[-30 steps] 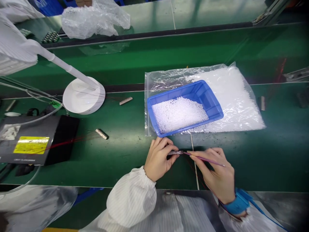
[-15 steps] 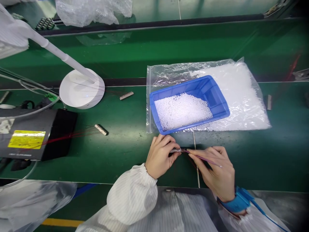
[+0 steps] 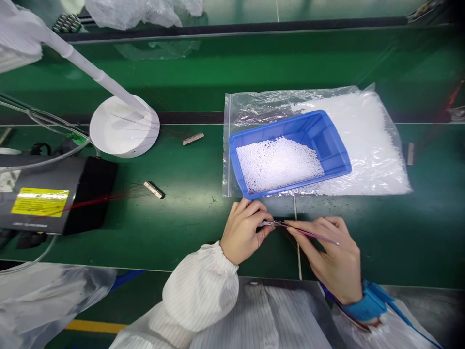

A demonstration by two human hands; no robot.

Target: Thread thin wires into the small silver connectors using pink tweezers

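Left hand (image 3: 242, 233): fingers curled, thumb and fingertips pinching a small metal strip (image 3: 267, 224), narrow, flat and grey. The strip sits just above the green mat (image 3: 189, 228), near the front edge and just in front of the blue tray (image 3: 344, 164).

Right hand (image 3: 332, 261): closed on a thin purple stick (image 3: 314, 235) in a pen-like grip. The stick is straight and slender, and its tip meets the strip's end. A blue wrist strap (image 3: 363, 305) is on this arm.

Blue tray: rectangular hard plastic with sloped walls, partly filled with small round white beads (image 3: 279, 162).

Clear plastic bag (image 3: 366, 140): glossy, crinkled and full of the same beads, lying under and behind the tray.

Two more grey strips (image 3: 154, 189) (image 3: 193, 139): loose on the mat, well to the left.

Lamp base (image 3: 124, 127): white, round and smooth.

Black box (image 3: 87, 194): matt, with a yellow label.
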